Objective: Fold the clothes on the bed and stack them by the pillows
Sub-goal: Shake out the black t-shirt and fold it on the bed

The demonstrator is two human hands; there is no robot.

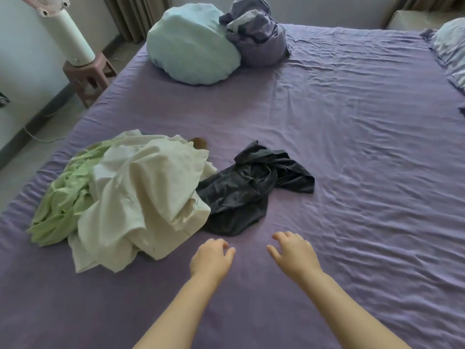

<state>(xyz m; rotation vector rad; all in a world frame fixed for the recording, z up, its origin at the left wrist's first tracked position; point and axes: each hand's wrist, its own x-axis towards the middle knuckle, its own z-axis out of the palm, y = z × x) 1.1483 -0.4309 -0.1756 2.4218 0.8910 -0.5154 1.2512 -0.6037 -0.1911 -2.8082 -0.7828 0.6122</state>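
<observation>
Head view: bed (pixel 327 122) w/ wrinkled purple sheet, filling most of frame. Left hand (pixel 210 258) low centre, palm down, fingers loosely curled, holding nothing; just above sheet, contact can't tell. Right hand (pixel 293 253) just beside it to the right, fingers spread, empty too. Both forearms bare, reaching in from bottom edge. Unfolded clothes in a heap at left-centre: cream garment (pixel 141 202) on top, crumpled; light green garment (pixel 65 197) under and left of it, near bed's left edge; dark grey garment (pixel 246 190) touching cream one on its right, near and ahead of both hands. Small brown item (pixel 198 142) peeking out behind cream garment, kind unclear. Far end: pale blue pillow (pixel 191 46) touching purple bundle of bedding (pixel 256 39). Striped pillow (pixel 450 51) at right edge. Off bed, upper left: white fan (pixel 68 34) on pink stool (pixel 88 76).
</observation>
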